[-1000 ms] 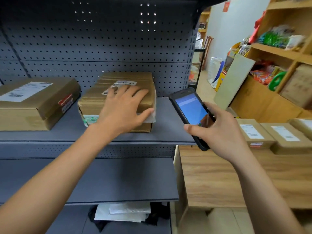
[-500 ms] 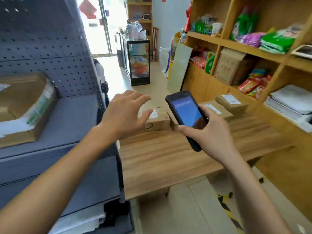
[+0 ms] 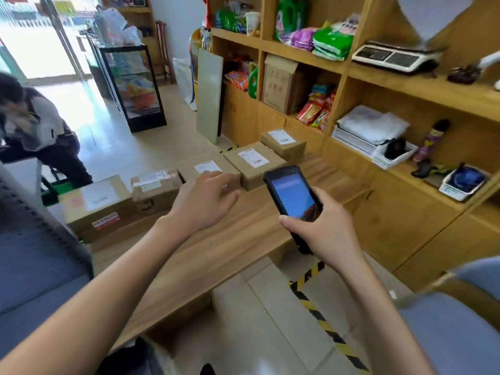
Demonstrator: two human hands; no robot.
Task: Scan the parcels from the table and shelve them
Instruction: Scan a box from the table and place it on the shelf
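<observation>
five parcels remain in a row on the bench (image 3: pixel 238 239), so most of the work looks undone. the left hand (image 3: pixel 201 201) hovers with fingers loosely spread, tips over the middle parcel (image 3: pixel 205 169), not gripping it. the right hand (image 3: pixel 322 228) has fingers wrapped round the scanner (image 3: pixel 293 196), screen lit. next likely: scan that label, then carry it to the grey shelf (image 3: pixel 35 255).

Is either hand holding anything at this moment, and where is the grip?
The right hand grips the scanner around its lower body. The left hand holds nothing, open over a parcel.
</observation>
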